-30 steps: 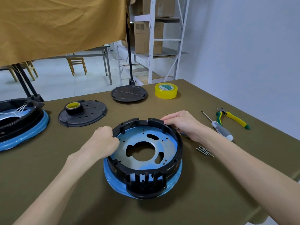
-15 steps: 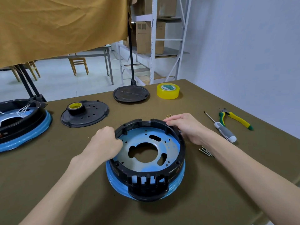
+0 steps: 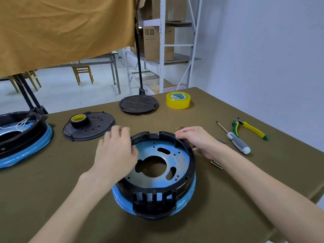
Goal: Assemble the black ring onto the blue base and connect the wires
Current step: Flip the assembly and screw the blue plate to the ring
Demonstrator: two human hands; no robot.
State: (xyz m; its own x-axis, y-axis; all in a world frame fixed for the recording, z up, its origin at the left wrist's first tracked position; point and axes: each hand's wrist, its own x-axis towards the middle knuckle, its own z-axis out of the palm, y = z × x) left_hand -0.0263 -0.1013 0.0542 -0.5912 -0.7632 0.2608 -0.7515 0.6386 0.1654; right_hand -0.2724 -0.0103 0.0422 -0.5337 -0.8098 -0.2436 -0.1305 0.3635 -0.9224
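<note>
Olive-green cloth covers the table (image 3: 228, 199), with metal shelving and a pale wall behind it, and right in the middle sits the black ring (image 3: 190, 155), seated on the blue base (image 3: 187, 197) between the two hands. The left hand (image 3: 115, 153) is over the ring's left rim, blurred, fingers spread and fairly straight, gripping nothing that I can make out. The right hand (image 3: 198, 141) rests on the far right rim, fingertips curled over the ring's top edge. Just beyond those fingertips lie a few small brass pins (image 3: 178, 127); near the right wrist, a couple more metal pins (image 3: 217, 164) on the cloth. Further right of that hand are a screwdriver (image 3: 235, 140) and yellow-green pliers (image 3: 249, 128). Beyond the left hand sits a black plate (image 3: 98, 128) carrying a roll of black tape (image 3: 79, 120), and past it a second black disc (image 3: 138, 104) beside a yellow tape roll (image 3: 178, 100). Far out to the left, another ring-and-base unit (image 3: 22, 137) with white wires (image 3: 21, 124) inside.
</note>
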